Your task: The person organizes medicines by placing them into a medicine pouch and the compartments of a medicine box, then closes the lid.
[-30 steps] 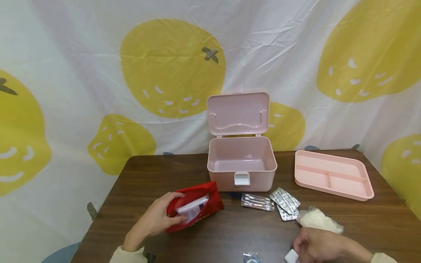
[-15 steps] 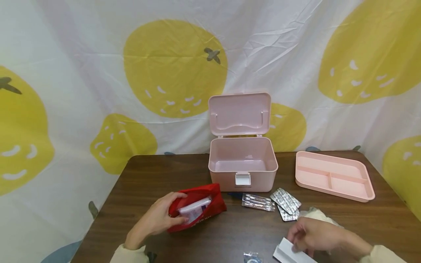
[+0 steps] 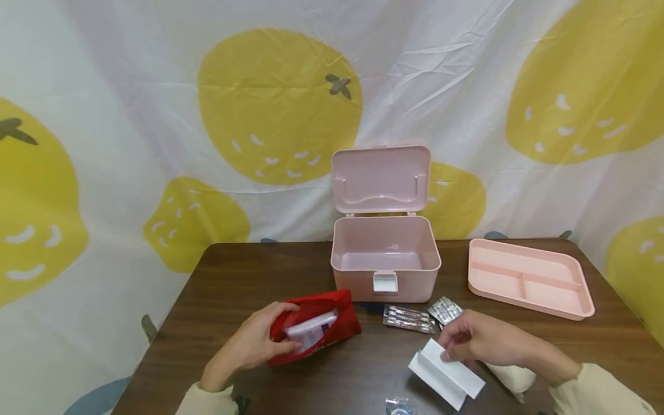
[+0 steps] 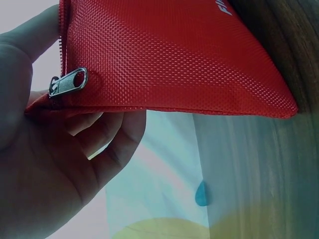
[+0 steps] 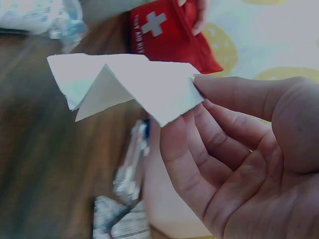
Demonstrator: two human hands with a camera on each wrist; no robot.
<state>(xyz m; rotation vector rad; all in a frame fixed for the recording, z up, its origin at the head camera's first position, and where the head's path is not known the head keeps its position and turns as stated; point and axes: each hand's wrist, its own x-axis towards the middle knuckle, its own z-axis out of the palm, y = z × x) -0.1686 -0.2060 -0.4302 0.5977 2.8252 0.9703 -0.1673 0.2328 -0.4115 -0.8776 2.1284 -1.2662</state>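
Observation:
My left hand grips the left end of a red first aid pouch, thumb and fingers spread across its opening. Inside the pouch lies a clear-wrapped white packet. In the left wrist view the pouch's metal zipper pull hangs beside the palm. My right hand pinches a folded white strip, perhaps paper or card, above the table. The right wrist view shows the strip bent in zigzag folds between thumb and fingers.
An open pink box stands at the back, with a divided pink tray to its right. Silver packets, pill blister packs, a bagged cream-coloured item and a small clear packet lie on the brown table.
My right hand has lifted the folded white strip from the table's front edge and moved it up and left. My left hand still grips the pouch in nearly the same spot.

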